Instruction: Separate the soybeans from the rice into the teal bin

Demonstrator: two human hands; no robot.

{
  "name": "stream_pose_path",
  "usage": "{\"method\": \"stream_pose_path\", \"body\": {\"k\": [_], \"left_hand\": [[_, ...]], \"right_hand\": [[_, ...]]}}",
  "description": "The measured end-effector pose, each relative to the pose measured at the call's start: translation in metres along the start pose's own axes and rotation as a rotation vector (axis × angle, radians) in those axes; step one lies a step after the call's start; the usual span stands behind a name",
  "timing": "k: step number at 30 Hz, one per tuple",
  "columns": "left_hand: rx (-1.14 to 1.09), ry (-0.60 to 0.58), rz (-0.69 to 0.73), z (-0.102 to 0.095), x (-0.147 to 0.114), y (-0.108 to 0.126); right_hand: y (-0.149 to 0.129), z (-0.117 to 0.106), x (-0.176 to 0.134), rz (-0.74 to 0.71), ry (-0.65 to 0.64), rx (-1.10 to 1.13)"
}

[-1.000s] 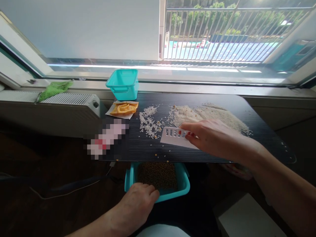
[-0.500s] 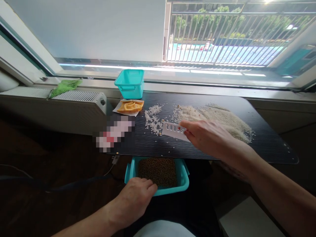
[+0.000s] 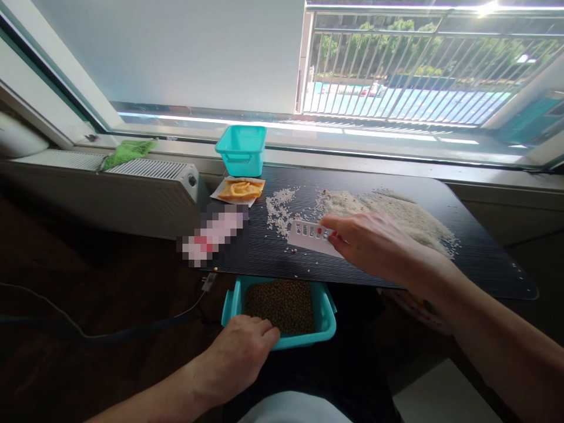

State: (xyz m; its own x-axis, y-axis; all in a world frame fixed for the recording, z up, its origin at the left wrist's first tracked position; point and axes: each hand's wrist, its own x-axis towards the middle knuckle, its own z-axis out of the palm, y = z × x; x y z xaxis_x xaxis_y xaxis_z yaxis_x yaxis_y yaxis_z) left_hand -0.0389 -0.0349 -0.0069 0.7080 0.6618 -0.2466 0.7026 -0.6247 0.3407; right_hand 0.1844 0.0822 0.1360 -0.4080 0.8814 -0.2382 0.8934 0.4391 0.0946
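Observation:
My left hand (image 3: 250,346) is closed over the near left rim of a teal plastic bin (image 3: 324,338), just below the table's front edge. Inside the bin lies a mass of small round brown beans (image 3: 282,305). Between the thumb and fingers of my right hand (image 3: 352,232) is a flat white slotted plastic piece (image 3: 308,238), its long edge low over the tabletop. A single bean (image 3: 294,251) lies in front of this piece. Loose white rice grains (image 3: 279,214) are scattered behind and left of it. A larger rice pile (image 3: 396,214) spreads behind my right hand, partly hidden by it.
The dark table (image 3: 480,258) stands against the window sill. Another teal bin (image 3: 242,155) is at its back left, with orange slices on paper (image 3: 241,189) before it. A blurred-out item (image 3: 214,235) lies at the left edge. A radiator (image 3: 154,182) carries a green cloth (image 3: 128,153).
The slotted piece has moved slightly left over the table, and the single bean has come nearer the front edge. My left hand stays on the bin. The view has shifted a little left.

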Motion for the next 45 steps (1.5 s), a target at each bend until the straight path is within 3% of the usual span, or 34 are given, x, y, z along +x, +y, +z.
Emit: {"method": "stream_pose_path", "body": {"k": [12,17,20,24,31,35,40,42,45], "left_hand": [[0.023,0.032,0.034,-0.005,-0.002,-0.001],[0.017,0.013,0.027,-0.009,-0.003,0.000],[-0.005,-0.008,-0.001,-0.010,-0.007,-0.002],[-0.032,0.014,-0.051,-0.006,-0.017,-0.007],[-0.048,0.017,-0.177,-0.007,-0.044,-0.017],[-0.028,-0.024,-0.240,-0.010,-0.053,-0.021],[-0.059,-0.021,-0.233,-0.009,-0.059,-0.022],[-0.055,-0.013,-0.201,-0.008,-0.056,-0.020],[-0.057,-0.020,-0.128,-0.008,-0.045,-0.015]], "right_hand": [[0.003,0.007,-0.029,0.036,-0.047,-0.008],[-0.001,0.009,-0.040,-0.039,-0.118,0.048],[-0.007,0.006,-0.044,-0.079,-0.085,0.074],[-0.031,0.003,-0.029,-0.176,0.005,0.088],[-0.091,0.010,0.028,-0.436,0.184,0.094],[-0.106,0.013,0.040,-0.525,0.199,0.075],[-0.081,0.008,0.007,-0.536,0.135,0.070],[-0.056,0.004,-0.006,-0.422,0.135,0.069],[-0.015,0.001,-0.008,-0.093,0.123,0.017]]}}
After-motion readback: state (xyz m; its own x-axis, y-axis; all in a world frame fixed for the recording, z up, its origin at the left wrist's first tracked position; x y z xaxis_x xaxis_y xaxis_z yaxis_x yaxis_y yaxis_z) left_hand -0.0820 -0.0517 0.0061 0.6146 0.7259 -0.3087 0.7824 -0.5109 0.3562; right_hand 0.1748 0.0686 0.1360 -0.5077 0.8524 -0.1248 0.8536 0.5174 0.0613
